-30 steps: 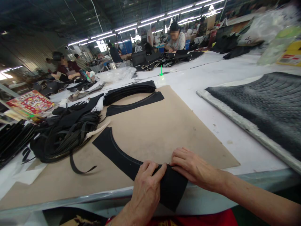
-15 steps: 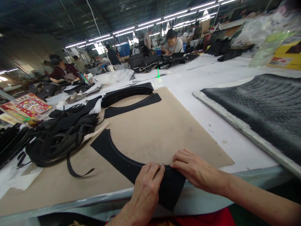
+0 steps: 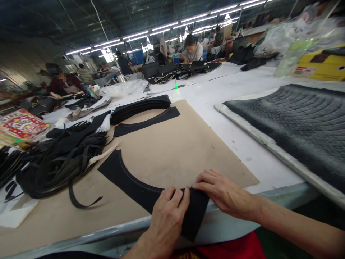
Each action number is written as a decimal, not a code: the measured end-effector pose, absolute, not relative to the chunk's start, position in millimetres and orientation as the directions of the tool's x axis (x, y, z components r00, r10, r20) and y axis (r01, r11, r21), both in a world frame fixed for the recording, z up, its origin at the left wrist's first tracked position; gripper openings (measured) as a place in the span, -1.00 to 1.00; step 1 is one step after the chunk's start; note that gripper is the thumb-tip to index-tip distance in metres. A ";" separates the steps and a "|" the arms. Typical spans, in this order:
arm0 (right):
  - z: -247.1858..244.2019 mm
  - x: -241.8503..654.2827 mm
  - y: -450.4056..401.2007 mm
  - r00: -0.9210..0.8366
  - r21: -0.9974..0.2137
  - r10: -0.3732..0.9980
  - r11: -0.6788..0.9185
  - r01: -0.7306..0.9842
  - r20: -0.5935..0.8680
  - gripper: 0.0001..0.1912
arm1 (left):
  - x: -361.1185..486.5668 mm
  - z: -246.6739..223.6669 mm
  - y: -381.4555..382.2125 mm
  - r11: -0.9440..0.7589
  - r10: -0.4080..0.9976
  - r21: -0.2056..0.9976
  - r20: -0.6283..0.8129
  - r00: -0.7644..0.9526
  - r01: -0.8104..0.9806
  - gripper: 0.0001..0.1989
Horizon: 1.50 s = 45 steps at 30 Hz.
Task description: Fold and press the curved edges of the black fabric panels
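Note:
A curved black fabric piece [image 3: 134, 185] lies on a tan board [image 3: 161, 151], its right end hanging over the table's front edge. Along its inner curve runs a narrow folded rim with small notches. My left hand [image 3: 169, 212] presses on the piece near its right part, fingers bent and closed on the inner edge. Close beside it, my right hand [image 3: 215, 187] pinches the same edge near the right end. The fingertips of both hands almost meet, and the fabric directly beneath them is hidden.
Behind lies another curved black piece [image 3: 147, 121] beside a stack of black pieces [image 3: 140, 108]. Black strips [image 3: 61, 162] are heaped at left. A green-tipped bottle [image 3: 176, 90] stands farther back. A black textured sheet [image 3: 291, 126] lies at right. A co-worker [image 3: 192, 50] bends over the far table.
The whole view has shifted slightly, so things appear farther left. My right hand has moved a little closer to my left along the fabric edge.

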State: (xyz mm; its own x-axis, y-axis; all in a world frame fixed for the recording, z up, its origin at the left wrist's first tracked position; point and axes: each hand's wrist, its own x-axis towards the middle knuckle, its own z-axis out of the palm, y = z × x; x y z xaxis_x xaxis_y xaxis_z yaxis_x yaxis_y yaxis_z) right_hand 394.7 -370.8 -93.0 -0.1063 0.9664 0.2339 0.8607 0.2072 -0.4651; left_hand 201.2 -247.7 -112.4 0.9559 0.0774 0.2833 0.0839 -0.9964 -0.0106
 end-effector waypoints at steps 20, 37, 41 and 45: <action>-98.1 388.2 -384.5 0.045 -0.444 0.962 0.081 0.892 0.268 -0.68 | 211.5 -106.9 -254.3 -0.989 0.069 -0.115 0.237 0.969 0.098 -0.45; -108.3 390.7 -386.0 0.119 -0.505 0.958 0.031 0.863 0.262 -0.71 | 219.6 -98.9 -269.3 -0.972 0.112 -0.186 0.164 0.980 0.142 -0.42; -110.9 395.5 -384.7 0.186 -0.610 0.942 0.025 0.792 0.279 -0.73 | 222.0 -98.4 -270.3 -0.972 0.155 -0.149 0.186 0.970 0.183 -0.36; -107.3 394.2 -383.1 0.275 -0.711 0.919 0.008 0.703 0.282 -0.72 | 212.7 -98.0 -261.8 -0.974 0.225 0.049 0.217 0.950 0.219 -0.31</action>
State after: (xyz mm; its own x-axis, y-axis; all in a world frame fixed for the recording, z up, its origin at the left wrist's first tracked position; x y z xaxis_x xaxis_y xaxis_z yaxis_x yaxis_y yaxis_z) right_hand 394.2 -383.1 -107.3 0.2754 0.9190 0.2822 0.7032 0.0076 -0.7110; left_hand 212.7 -261.8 -98.0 0.9499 0.2248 0.2170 0.2193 -0.9744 0.0493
